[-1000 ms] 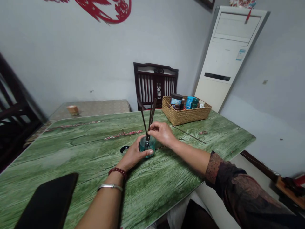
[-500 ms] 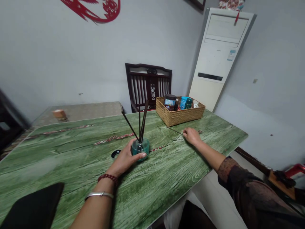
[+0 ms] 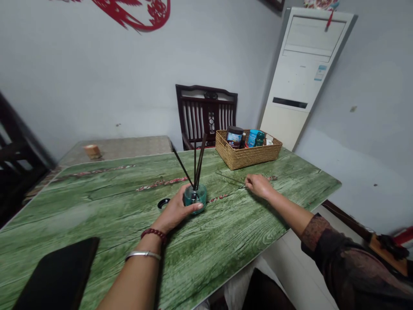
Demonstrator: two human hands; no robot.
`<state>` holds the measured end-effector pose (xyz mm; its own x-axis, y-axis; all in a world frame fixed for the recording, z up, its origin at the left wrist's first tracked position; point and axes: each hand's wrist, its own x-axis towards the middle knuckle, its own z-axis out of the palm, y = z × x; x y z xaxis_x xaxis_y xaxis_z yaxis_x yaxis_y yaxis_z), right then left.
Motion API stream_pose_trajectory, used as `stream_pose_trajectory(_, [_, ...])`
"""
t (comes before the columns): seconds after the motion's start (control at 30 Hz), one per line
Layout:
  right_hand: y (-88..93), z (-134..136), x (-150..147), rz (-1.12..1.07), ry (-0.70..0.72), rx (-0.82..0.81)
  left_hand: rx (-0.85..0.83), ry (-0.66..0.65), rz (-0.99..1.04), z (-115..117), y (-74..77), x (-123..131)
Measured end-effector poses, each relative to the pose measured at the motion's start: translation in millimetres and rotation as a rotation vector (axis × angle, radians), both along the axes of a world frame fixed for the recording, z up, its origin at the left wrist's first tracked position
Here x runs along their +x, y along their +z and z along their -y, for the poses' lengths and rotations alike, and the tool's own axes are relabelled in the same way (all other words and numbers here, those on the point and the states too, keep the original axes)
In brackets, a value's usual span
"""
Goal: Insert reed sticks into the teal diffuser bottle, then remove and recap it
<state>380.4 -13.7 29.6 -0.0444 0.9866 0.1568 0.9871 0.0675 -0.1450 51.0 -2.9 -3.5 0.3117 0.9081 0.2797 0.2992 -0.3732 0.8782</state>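
My left hand (image 3: 179, 209) is wrapped round a teal glass reed diffuser bottle (image 3: 200, 199) standing upright on the table. Several dark reed sticks (image 3: 199, 165) fan upward out of its neck. To the right, my right hand (image 3: 256, 185) pinches one end of a thin reed stick (image 3: 229, 177). That stick points left toward the bottle, low over the tabletop and in front of the basket; I cannot tell whether it touches the table. A black ring-shaped cap (image 3: 163, 203) lies just left of the bottle, partly behind my left hand.
The green wood-patterned table (image 3: 206, 254) spreads beneath both hands. A woven basket (image 3: 250, 159) with jars and bottles stands at the back right. A black flat object (image 3: 58, 275) lies at the front left. Behind are a dark wooden chair (image 3: 208, 112) and an orange item (image 3: 93, 150) on another table.
My right hand has moved a little left with the reed stick, bringing it nearer the bottle. My left hand stays on the bottle. The whole view has shifted slightly.
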Motion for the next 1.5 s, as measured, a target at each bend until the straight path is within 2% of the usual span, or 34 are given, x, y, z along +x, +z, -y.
stream_pose_trajectory(0.1, [8.7, -2, -8, -0.339, 0.093, 0.058, 0.001, 0.009, 0.045, 0, -1.1, 0])
stream_pose_trajectory(0.2, [23.7, -3, -22, -0.810, 0.155, 0.017, -0.004, 0.017, 0.063, 0, -2.5, 0])
stream_pose_trajectory(0.27, [38.1, -1, -36, -1.108, 0.250, 0.024, -0.004, 0.018, 0.058, -1, -4.1, -1])
stream_pose_trajectory(0.33, [53.7, 1, -54, -1.298, 0.365, 0.087, 0.001, 0.011, 0.053, -2, -6.0, -1])
stream_pose_trajectory(0.4, [67.2, 3, -73, -1.384, 0.442, 0.157, 0.006, 0.004, 0.052, -3, -7.4, -2])
stream_pose_trajectory(0.5, [77.7, 1, -101, -1.397, 0.492, 0.189, 0.010, 0.011, 0.040, -3, -7.7, -2])
stream_pose_trajectory(0.6, [76.1, -7, -121, -1.356, 0.505, 0.159, 0.015, 0.010, 0.040, -2, -6.2, -1])
stream_pose_trajectory(0.8, [57.7, -21, -141, -1.207, 0.479, 0.136, 0.011, 0.002, 0.067, -1, -5.7, 0])
stream_pose_trajectory(0.93, [40.9, -15, -149, -0.966, 0.454, 0.189, 0.044, 0.003, 0.068, 1, -5.2, 0])
stream_pose_trajectory(1.07, [16.5, -4, -146, -0.770, 0.469, 0.188, 0.027, 0.051, 0.013, 6, -1.0, 1])
stream_pose_trajectory(1.17, [-9.3, -6, -131, -0.772, 0.343, 0.188, 0.022, 0.093, -0.058, 9, 1.3, 1])
stream_pose_trajectory(1.23, [-27.1, -13, -121, -0.780, 0.236, 0.129, 0.023, 0.105, -0.113, 11, 1.2, 0])
stream_pose_trajectory(1.3, [-41.4, -21, -113, -0.789, 0.188, 0.043, 0.013, 0.116, -0.161, 12, -0.2, -1])
stream_pose_trajectory(1.4, [-50.8, -25, -109, -0.807, 0.191, -0.025, -0.043, 0.153, -0.192, 14, -2.0, -2])
stream_pose_trajectory(1.5, [-48.8, -25, -108, -0.803, 0.175, -0.022, -0.103, 0.192, -0.206, 9, 1.1, -2])
